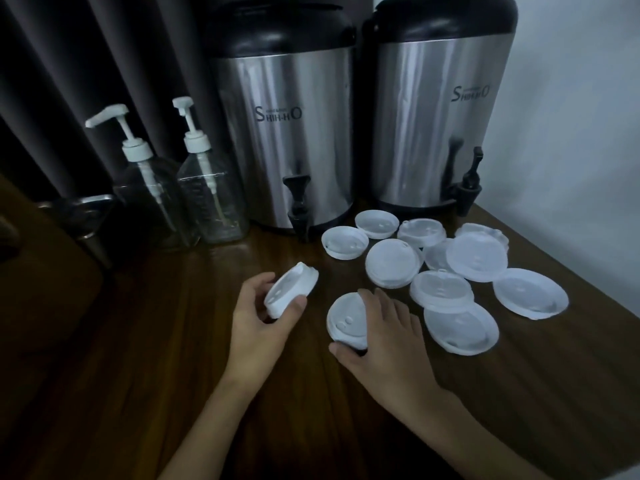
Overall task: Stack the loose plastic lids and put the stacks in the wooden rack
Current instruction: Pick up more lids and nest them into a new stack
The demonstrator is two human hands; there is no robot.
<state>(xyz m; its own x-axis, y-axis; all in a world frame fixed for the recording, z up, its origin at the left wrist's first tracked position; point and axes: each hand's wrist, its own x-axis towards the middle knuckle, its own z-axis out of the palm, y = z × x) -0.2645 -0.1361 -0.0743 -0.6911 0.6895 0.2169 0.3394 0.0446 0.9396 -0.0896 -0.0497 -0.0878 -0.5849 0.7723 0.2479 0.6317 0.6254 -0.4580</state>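
Note:
Several loose white plastic lids (394, 267) lie scattered on the dark wooden table (173, 341), some upside down, some overlapping. My left hand (256, 323) holds a small stack of lids (290, 289) tilted just above the table, thumb on its near edge. My right hand (388, 337) grips another lid (348, 322) that rests on the table, fingers over its right side and thumb at its front. No wooden rack is in view.
Two steel drink dispensers (287, 140) (440, 116) with black taps stand at the back. Two clear pump bottles (152, 188) (211, 188) stand to their left by a dark curtain. A white wall (571, 133) borders the right, and the table edge runs diagonally at right.

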